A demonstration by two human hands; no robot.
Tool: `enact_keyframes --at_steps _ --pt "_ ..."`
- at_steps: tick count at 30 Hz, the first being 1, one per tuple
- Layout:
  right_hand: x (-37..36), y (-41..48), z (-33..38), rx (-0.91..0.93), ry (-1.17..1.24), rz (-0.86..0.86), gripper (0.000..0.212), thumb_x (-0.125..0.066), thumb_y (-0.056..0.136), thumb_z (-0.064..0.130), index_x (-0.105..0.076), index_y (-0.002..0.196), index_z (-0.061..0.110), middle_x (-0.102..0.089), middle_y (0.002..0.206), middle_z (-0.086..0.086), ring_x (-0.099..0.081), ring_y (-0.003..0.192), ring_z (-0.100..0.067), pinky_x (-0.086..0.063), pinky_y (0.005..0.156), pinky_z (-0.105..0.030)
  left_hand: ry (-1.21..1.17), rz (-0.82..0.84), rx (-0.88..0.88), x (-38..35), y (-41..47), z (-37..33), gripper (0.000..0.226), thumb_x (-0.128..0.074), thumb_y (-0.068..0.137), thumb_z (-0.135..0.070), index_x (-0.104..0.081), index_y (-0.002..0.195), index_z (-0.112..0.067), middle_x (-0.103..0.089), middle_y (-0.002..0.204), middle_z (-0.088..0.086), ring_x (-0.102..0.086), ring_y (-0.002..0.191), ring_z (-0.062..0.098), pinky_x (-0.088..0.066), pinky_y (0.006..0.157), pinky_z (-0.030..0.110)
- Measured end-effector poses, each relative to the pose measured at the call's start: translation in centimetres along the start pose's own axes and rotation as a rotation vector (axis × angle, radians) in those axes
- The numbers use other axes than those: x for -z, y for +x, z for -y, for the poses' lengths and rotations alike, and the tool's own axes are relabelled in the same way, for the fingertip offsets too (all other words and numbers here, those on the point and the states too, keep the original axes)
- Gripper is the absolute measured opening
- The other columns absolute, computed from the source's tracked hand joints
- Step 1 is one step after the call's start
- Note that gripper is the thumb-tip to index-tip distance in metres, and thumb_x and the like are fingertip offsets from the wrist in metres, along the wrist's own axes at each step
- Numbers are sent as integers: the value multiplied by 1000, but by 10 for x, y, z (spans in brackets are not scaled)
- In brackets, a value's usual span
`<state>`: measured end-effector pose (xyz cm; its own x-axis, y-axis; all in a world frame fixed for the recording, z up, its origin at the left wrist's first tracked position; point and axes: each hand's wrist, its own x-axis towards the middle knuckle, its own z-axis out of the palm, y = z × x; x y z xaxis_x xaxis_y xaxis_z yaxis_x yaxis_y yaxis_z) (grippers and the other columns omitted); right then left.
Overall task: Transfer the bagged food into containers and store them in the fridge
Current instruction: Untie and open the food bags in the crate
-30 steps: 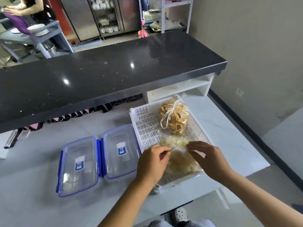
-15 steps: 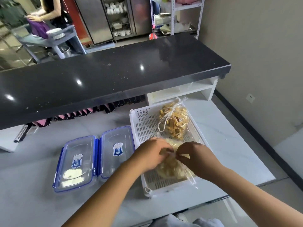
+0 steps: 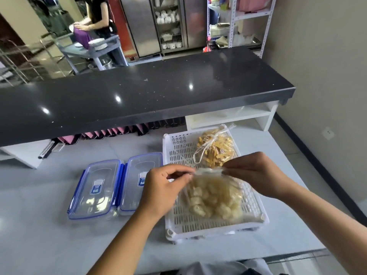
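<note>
A clear bag of pale food pieces (image 3: 215,197) lies in the near half of a white slotted basket (image 3: 178,225). My left hand (image 3: 162,189) pinches the bag's top edge on the left, and my right hand (image 3: 256,173) pinches the same edge on the right. A second tied bag of orange-yellow sticks (image 3: 216,149) rests at the basket's far end. Two clear containers with blue-clipped lids stand side by side left of the basket: the left container (image 3: 95,189) and the right container (image 3: 137,175), partly hidden by my left hand.
The basket and containers sit on a pale marble counter (image 3: 49,235). A raised black countertop (image 3: 139,96) runs across behind them. Steel fridges (image 3: 147,26) and a white shelf rack (image 3: 238,22) stand at the back, where another person works at a cart (image 3: 95,46).
Both hands have come up from the bag's middle to its top edge and moved apart, stretching the edge between them. The head view has tilted up.
</note>
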<state>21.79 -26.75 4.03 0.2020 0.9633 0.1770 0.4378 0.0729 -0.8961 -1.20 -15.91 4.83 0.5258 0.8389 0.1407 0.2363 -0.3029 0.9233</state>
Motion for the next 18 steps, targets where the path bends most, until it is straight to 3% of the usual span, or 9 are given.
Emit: enact_keyframes --at_steps 3,8,11,15,18 --pt "9 -5 -7 -86 183 -50 12 -70 77 19 -80 84 14 -78 81 -2 -70 73 -10 -58 75 -25 -253 -161 216 4 -11 12 18 -75 80 4 -78 86 -13 -78 80 6 -72 75 12 -54 69 15" --pt "-1 -24 -39 -239 99 -31 7 -74 81 17 -81 85 17 -78 85 1 -73 85 -22 -57 83 -39 -377 -140 410 -14 -33 37 16 -74 79 5 -77 84 -9 -77 80 8 -68 77 15 -54 69 16" --pt "8 -22 -29 -253 102 15 21 -77 81 20 -76 102 20 -77 99 9 -72 97 -11 -55 90 -27 -313 -70 354 -6 -32 38 24 -76 79 3 -77 96 -14 -77 90 5 -70 84 13 -54 73 17" --pt "14 -13 -8 -95 -309 195 49 -74 77 52 -65 123 37 -64 122 29 -57 113 10 -42 98 -10 39 138 118 10 -16 21 45 -82 78 -18 -69 118 -34 -70 113 -19 -64 107 2 -49 92 15" --pt "3 -4 -2 145 -559 208 40 -73 81 49 -70 117 32 -67 118 19 -60 106 -1 -47 93 -18 339 296 -24 5 2 3 44 -79 81 -30 -66 122 -39 -64 115 -27 -57 111 -5 -43 93 10"
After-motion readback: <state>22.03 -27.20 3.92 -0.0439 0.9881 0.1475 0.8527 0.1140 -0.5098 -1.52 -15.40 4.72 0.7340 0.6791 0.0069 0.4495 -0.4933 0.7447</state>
